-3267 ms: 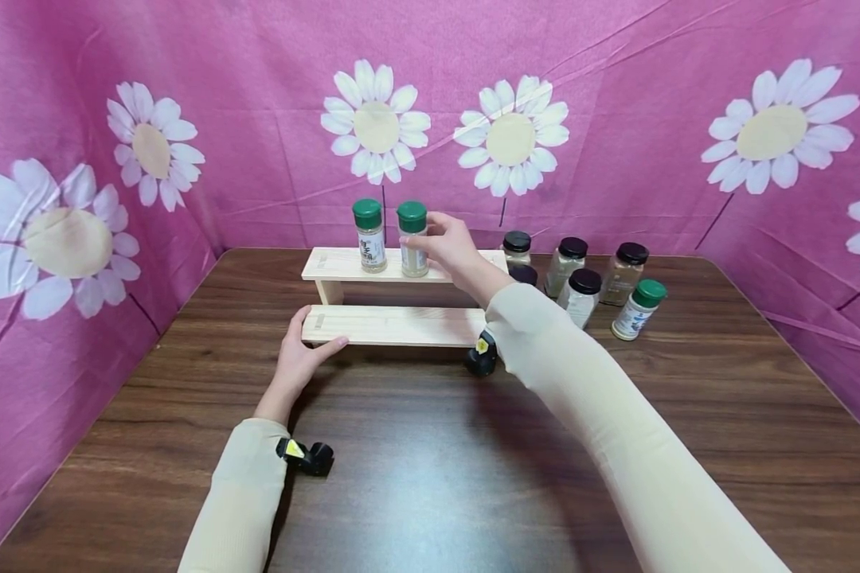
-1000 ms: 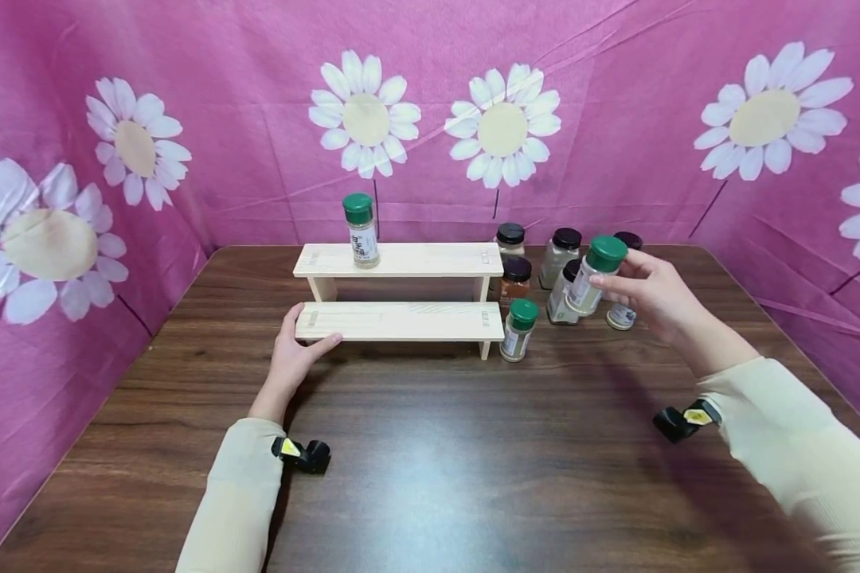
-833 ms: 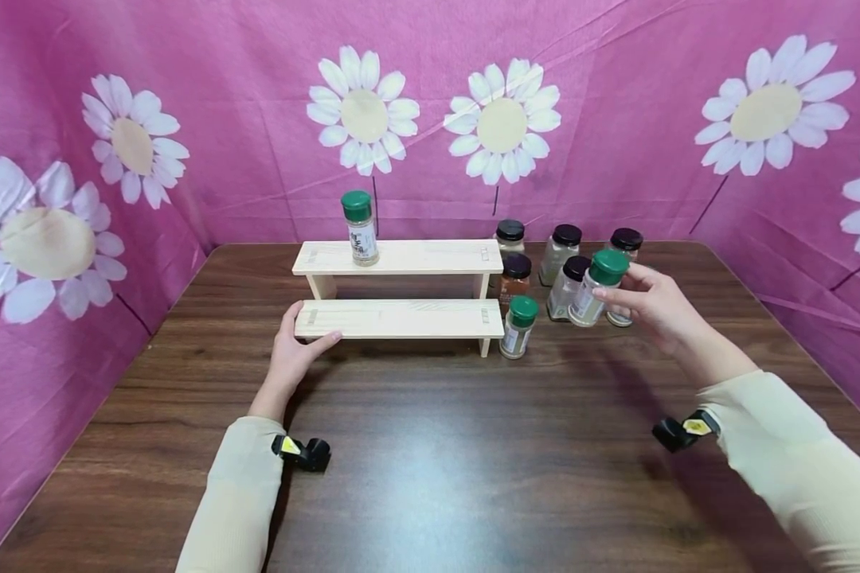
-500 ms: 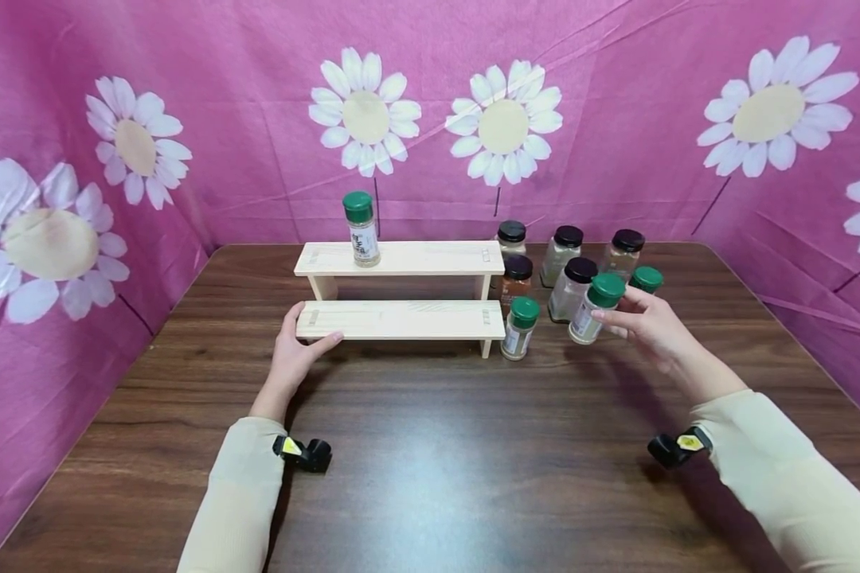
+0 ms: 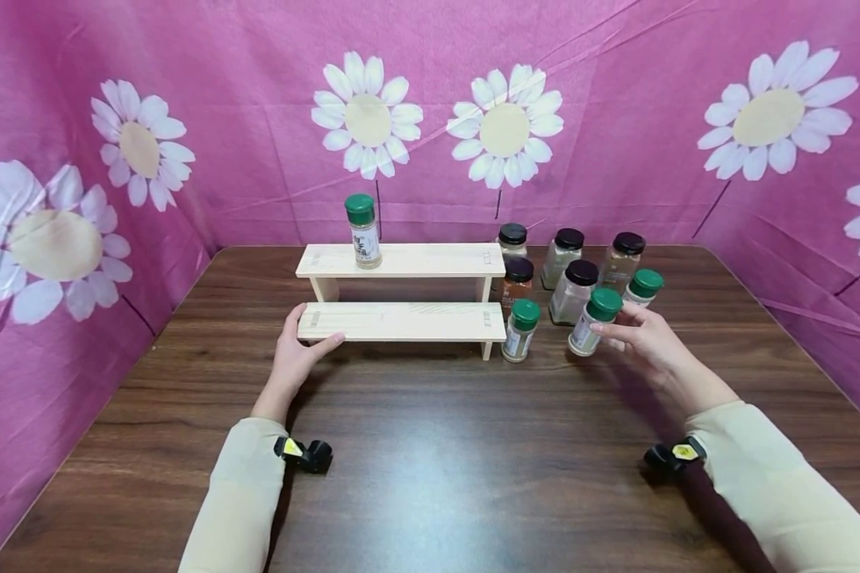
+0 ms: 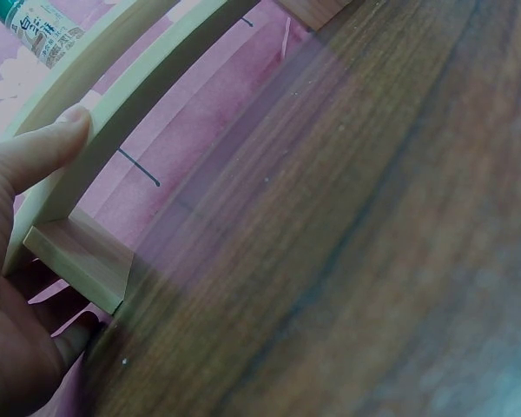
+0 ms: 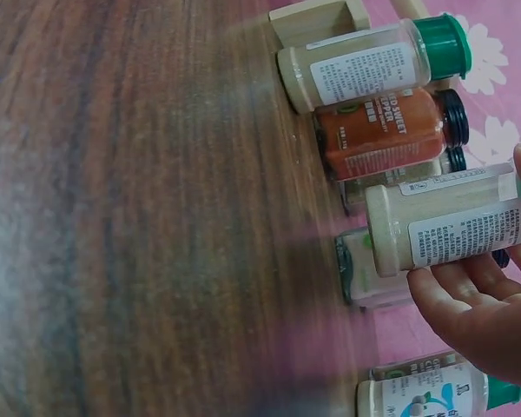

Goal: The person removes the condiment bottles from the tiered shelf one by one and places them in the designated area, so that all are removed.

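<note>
My left hand (image 5: 294, 358) grips the left end of a pale two-step wooden rack (image 5: 401, 322), thumb on the lower step's front edge; in the left wrist view the fingers (image 6: 69, 339) curl behind its end leg. On the right, my right hand (image 5: 648, 342) pinches a green-capped spice jar (image 5: 584, 336) between thumb and fingers. That jar is upright, its base close over the table, in front of a black-capped jar (image 5: 570, 298). In the right wrist view its printed label (image 7: 467, 233) faces the camera. A single green-capped jar (image 5: 366, 243) stands on the upper step (image 5: 430, 259).
Another green-capped jar (image 5: 519, 338) stands against the rack's right end, with a red sweet pepper jar (image 5: 517, 293) behind it. Several black-capped jars stand at the back right, beside a further green-capped jar (image 5: 644, 286). A pink flowered cloth (image 5: 430, 215) borders the wooden table (image 5: 430, 446).
My right hand has carried the green-capped jar from the upper step to the right, then lowered it toward the table and slightly nearer me. The left hand keeps its grip on the rack.
</note>
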{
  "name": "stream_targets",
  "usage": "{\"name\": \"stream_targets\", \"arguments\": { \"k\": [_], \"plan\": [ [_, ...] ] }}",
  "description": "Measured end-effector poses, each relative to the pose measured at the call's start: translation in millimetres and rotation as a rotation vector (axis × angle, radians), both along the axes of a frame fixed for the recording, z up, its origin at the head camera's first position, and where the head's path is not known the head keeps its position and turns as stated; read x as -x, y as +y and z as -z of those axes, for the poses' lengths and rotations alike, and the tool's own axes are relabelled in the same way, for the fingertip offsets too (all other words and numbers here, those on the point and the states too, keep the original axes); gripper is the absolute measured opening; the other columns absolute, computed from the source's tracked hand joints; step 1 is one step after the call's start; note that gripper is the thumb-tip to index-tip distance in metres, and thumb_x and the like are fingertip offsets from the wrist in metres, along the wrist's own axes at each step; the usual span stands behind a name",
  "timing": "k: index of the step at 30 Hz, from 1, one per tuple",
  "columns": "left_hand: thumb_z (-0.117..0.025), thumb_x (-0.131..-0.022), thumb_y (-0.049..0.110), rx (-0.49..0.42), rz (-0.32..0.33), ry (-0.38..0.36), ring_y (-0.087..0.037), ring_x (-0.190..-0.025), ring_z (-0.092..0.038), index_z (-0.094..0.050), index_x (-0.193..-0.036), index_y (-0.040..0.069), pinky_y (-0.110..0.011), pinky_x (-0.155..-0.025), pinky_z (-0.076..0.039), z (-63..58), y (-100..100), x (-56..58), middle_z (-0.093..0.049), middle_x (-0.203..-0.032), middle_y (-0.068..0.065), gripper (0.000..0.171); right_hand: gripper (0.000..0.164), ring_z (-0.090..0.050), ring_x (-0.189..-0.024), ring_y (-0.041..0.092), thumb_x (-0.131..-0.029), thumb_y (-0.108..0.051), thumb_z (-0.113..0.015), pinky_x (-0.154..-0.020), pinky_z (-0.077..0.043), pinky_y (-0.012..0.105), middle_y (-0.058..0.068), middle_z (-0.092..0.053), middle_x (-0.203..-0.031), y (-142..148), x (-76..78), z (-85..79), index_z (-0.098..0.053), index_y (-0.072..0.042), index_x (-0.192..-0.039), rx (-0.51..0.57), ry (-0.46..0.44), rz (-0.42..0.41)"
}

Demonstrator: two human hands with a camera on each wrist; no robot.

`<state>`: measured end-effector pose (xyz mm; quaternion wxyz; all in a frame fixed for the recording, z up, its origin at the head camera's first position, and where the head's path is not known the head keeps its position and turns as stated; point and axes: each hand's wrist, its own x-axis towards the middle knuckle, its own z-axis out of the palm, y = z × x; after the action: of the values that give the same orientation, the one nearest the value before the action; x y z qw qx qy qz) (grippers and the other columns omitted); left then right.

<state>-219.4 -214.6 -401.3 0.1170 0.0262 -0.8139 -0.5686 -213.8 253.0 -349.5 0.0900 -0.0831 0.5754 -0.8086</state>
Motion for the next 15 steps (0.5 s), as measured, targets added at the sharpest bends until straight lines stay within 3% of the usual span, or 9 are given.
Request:
{"name": "stream_targets", "arguments": {
  "k": [4,11,15],
  "plan": [
    [-0.074,-0.069,0.019,-0.003,0.002,0.002,-0.022,-0.118,-0.026,-0.023,-0.134,0.006,-0.033,-0.097,-0.016,0.2,0.0,-0.3,-0.031,-0.131,-0.015,0.084,0.031,-0.055,-0.086,0.011,-0.075,0.012,-0.058,-0.072,-0.045,0.023,0.002,-0.06,-0.092,2.5,1.7,7.1,-0.065,-0.011,-0.095,0.028,0.022,-0.016],
    [-0.071,-0.07,0.011,-0.022,0.013,-0.024,-0.027,-0.119,-0.025,-0.021,-0.133,0.0,-0.037,-0.098,-0.015,-15.0,6.0,-7.6,-0.029,-0.131,-0.02,0.081,0.031,-0.055,-0.087,0.01,-0.077,0.012,-0.056,-0.074,-0.045,0.023,0.002,-0.06,-0.092,5.1,0.7,13.4,-0.064,-0.012,-0.094,-0.015,0.027,-0.02],
    [-0.072,-0.07,0.012,-0.026,0.008,-0.022,-0.025,-0.119,-0.025,-0.022,-0.133,0.002,-0.036,-0.098,-0.015,-7.2,2.1,-2.5,-0.03,-0.131,-0.018,0.08,0.03,-0.055,-0.085,0.01,-0.077,0.012,-0.056,-0.073,-0.045,0.022,0.001,-0.061,-0.09,5.4,0.1,16.0,-0.064,-0.013,-0.093,-0.029,0.014,-0.01]
  ]
}}
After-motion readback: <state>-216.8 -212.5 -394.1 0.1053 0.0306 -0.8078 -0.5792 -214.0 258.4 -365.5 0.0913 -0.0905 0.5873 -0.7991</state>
